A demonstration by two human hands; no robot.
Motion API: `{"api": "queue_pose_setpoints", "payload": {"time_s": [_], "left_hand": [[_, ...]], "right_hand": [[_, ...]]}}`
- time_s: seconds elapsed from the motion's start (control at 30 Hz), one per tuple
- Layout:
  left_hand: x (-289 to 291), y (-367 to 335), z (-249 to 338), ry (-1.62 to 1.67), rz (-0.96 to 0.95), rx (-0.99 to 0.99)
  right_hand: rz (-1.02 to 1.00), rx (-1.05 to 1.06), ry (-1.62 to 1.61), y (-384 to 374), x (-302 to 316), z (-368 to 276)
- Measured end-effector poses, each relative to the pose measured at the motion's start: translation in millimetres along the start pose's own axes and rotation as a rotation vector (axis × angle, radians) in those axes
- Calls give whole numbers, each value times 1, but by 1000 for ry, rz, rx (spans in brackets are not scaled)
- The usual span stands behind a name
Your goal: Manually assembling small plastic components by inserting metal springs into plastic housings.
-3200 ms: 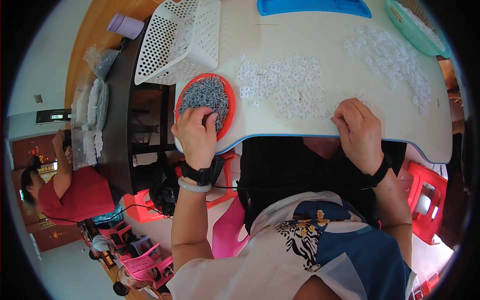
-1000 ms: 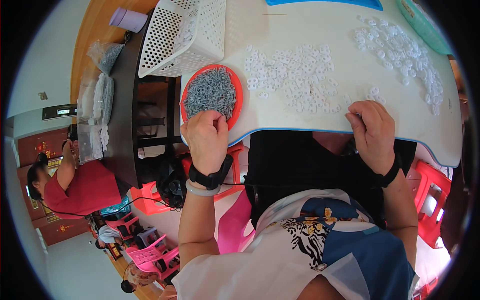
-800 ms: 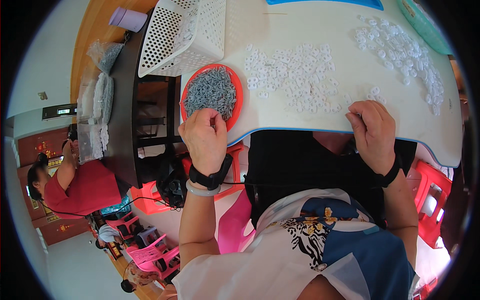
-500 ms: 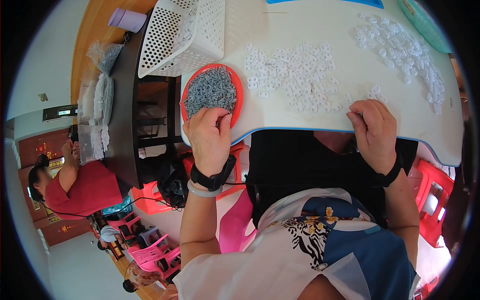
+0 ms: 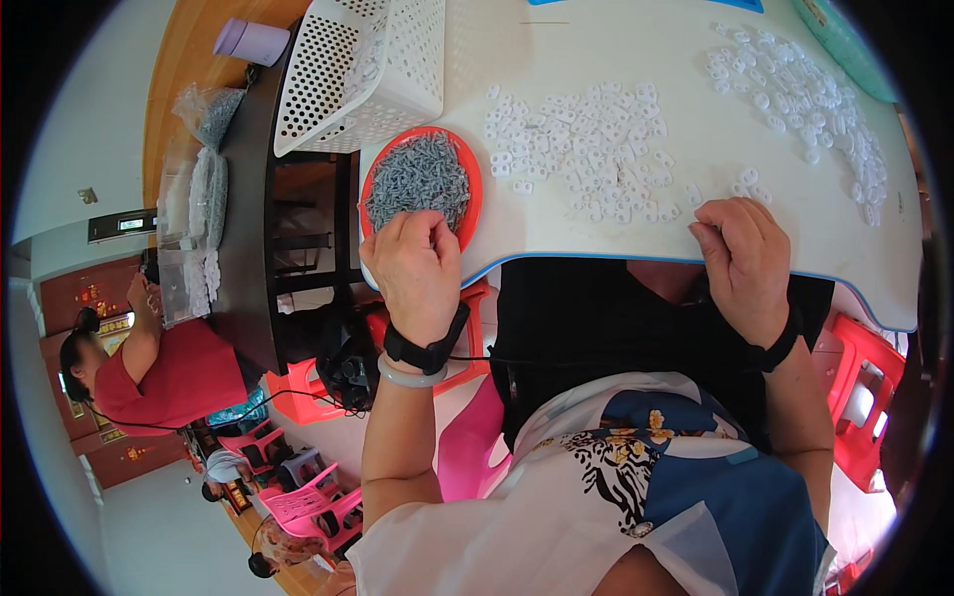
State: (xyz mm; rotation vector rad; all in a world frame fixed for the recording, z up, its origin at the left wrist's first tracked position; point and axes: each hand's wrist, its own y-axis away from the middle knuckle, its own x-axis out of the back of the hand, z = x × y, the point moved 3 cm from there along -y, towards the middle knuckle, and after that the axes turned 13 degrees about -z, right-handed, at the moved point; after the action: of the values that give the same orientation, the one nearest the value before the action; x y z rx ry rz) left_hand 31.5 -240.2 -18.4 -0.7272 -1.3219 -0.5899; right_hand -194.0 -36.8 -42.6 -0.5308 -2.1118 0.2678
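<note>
My left hand (image 5: 412,263) is at the near edge of a red plate (image 5: 475,189) heaped with small grey screws (image 5: 417,179). Its thumb and fingers are drawn together over the rim; whatever they pinch is hidden. Against the table's front edge rests my right hand (image 5: 743,258), its fingers curled in and the thumb close beside them. I cannot make out anything in it. A few small white plastic two-holed pieces (image 5: 747,185) lie just beyond its knuckles. Between the hands and farther off spreads a larger batch of these white pieces (image 5: 586,144).
More white plastic parts (image 5: 810,109) lie at the far right, by a green bag (image 5: 845,45). A white perforated basket (image 5: 397,94) stands behind the plate. At left a dark table (image 5: 248,219) carries clear bags, and a person in red (image 5: 184,372) sits beyond.
My left hand has shifted very slightly at the plate's near edge, fingers still together. My right hand stays in place.
</note>
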Motion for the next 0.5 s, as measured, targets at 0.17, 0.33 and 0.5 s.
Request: {"api": "queue_pose_setpoints", "payload": {"time_s": [0.17, 0.33, 0.5], "left_hand": [[-2, 4, -5, 27, 83, 35], [-1, 5, -10, 14, 126, 46], [-5, 4, -10, 56, 115, 71]], "right_hand": [[6, 5, 4, -1, -1, -1], [1, 15, -3, -1, 1, -2], [-4, 5, 9, 1, -1, 1]]}}
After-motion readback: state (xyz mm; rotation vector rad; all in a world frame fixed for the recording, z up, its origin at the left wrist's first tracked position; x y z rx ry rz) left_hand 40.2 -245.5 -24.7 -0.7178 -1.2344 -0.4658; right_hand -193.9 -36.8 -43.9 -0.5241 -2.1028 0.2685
